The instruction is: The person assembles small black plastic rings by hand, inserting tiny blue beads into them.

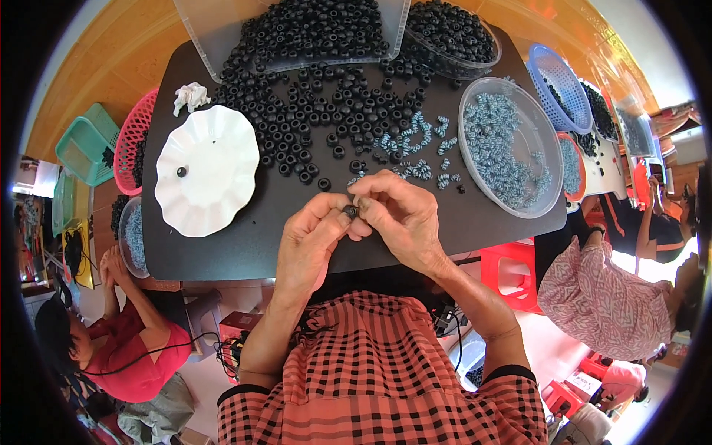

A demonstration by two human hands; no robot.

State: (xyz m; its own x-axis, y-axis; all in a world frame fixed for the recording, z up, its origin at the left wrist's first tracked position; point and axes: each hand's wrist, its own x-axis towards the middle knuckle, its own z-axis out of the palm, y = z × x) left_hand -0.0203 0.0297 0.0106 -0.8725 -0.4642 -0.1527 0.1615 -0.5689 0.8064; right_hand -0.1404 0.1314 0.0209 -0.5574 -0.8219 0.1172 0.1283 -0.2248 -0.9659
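Observation:
My left hand (pixel 305 233) pinches a small round black bead-like part (pixel 350 211) between thumb and fingertips, just above the near edge of the dark table. My right hand (pixel 406 222) meets it there, thumb and forefinger pressed together against the part. Whatever is between the right fingertips is too small to make out. Beyond the hands lie many loose black parts with holes (pixel 297 111). Little blue coiled pieces (pixel 417 170) are scattered just past my right hand. At the left stands a white scalloped plate (pixel 211 148) with one black part (pixel 182 172) on it.
A clear bin (pixel 200 41) spills black parts at the back. A round clear tub (pixel 545 148) of blue coils stands at the right, beside a blue basket (pixel 567 52). Crumpled tissue (pixel 191 96) lies behind the plate. People sit left (pixel 141 326) and right (pixel 608 297).

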